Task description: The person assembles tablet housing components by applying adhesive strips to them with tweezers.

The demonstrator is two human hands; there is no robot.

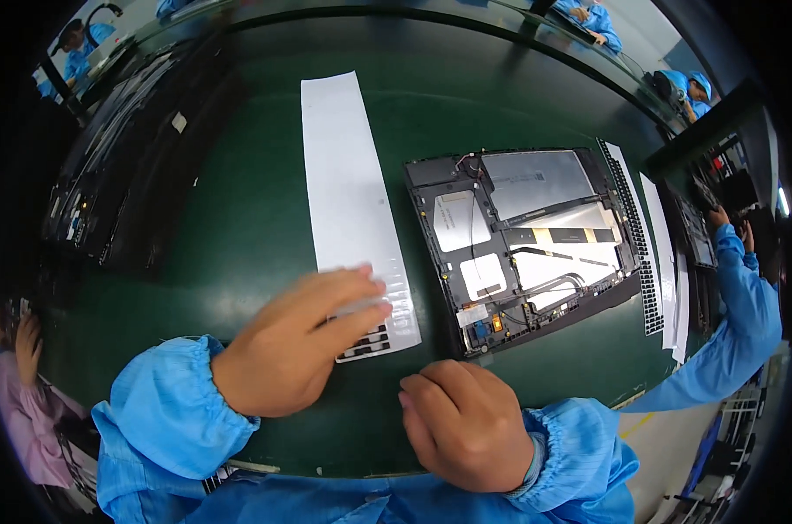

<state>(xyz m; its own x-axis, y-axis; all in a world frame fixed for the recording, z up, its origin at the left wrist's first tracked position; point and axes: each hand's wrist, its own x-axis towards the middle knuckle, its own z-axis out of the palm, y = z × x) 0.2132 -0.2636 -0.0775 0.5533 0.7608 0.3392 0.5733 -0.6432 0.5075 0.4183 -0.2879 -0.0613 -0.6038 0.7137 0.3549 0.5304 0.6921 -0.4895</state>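
Note:
A long white backing sheet (348,175) lies lengthwise on the table, with a few small black pieces (365,343) in rows at its near end. Over that near end is my left hand (300,336), its fingers stretched forward and apart; whether the fingertips touch the sheet I cannot tell. My right hand (468,424) is closed at the near side, its fingers curled and whatever they may hold hidden. Just beyond it lies an opened flat electronic device (518,227), its black frame showing silver plates, thin cables and a small board at the near left corner.
The green table (239,253) carries a pile of dark flat panels (134,157) at left. Right of the device lie a strip with rows of black pieces (636,236) and white strips (667,271). A co-worker's blue sleeve (728,332) reaches in at right; a pink sleeve (34,419) is at left.

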